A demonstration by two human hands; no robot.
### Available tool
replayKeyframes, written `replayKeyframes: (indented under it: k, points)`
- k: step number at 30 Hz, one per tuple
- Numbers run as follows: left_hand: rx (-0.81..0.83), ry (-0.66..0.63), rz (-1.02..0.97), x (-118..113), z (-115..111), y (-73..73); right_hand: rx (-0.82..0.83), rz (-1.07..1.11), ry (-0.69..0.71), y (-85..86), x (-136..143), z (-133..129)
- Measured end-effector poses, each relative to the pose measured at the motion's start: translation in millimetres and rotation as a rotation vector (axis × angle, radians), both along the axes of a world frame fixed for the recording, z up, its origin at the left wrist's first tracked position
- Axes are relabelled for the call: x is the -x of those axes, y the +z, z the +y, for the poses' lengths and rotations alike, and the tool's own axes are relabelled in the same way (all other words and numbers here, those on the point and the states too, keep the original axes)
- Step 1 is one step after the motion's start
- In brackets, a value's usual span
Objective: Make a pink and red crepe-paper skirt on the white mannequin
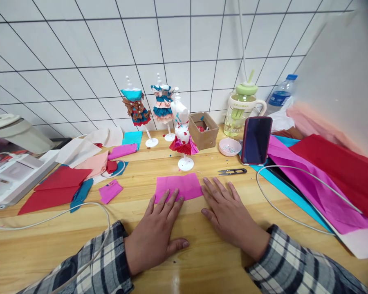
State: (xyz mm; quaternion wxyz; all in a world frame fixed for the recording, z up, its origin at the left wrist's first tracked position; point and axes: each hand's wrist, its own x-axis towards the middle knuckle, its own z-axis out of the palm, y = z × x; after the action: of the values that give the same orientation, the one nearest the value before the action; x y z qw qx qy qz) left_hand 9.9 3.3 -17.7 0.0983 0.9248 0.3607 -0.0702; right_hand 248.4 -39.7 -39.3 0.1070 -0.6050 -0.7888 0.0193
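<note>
A magenta piece of crepe paper (178, 183) lies flat on the wooden table in front of me. My left hand (159, 228) rests palm down, fingers spread, with its fingertips on the paper's lower left part. My right hand (228, 212) lies flat at the paper's right edge, fingers apart and mostly on the wood. Just behind the paper stands a small white mannequin (181, 122) wearing a red and magenta ruffled skirt. Black thread snips (232, 172) lie beyond my right fingertips.
Two dressed mannequins (136, 106) stand behind, near a cardboard box (207, 136). A pink bowl (230, 146), a phone (256, 140) and a green-lidded cup (242, 108) are at the right. Red sheets (61, 183) lie left; a white cable (260, 192) loops beside stacked colored sheets (319, 183).
</note>
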Motion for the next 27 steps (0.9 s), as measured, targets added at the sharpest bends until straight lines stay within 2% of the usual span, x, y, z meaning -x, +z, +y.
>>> replayKeyframes:
  k: [3,5,10,13,16,20,22,27]
  points:
    - [0.006,-0.008,-0.017,0,1,0.1,-0.046,0.048,-0.041,6.8,-1,2]
    - [0.005,-0.026,-0.057,-1,4,1.2,-0.104,0.102,-0.019,11.5,2,10]
    - [-0.023,0.003,-0.226,-1,19,2.3,-0.122,0.091,0.307,16.9,21,50]
    - [-0.015,0.068,-0.326,6,35,-1.3,-0.069,0.032,0.374,15.5,32,70]
    - [-0.017,0.097,-0.398,17,52,-3.9,-0.075,0.003,0.371,11.6,34,74]
    - [-0.038,0.038,-0.434,27,67,-2.2,-0.123,-0.013,0.328,8.3,28,69]
    - [-0.062,0.028,-0.461,27,70,-1.4,-0.129,0.025,0.298,9.0,26,67]
    - [-0.132,0.098,-0.582,26,70,-0.2,-0.156,0.175,0.237,16.6,27,64]
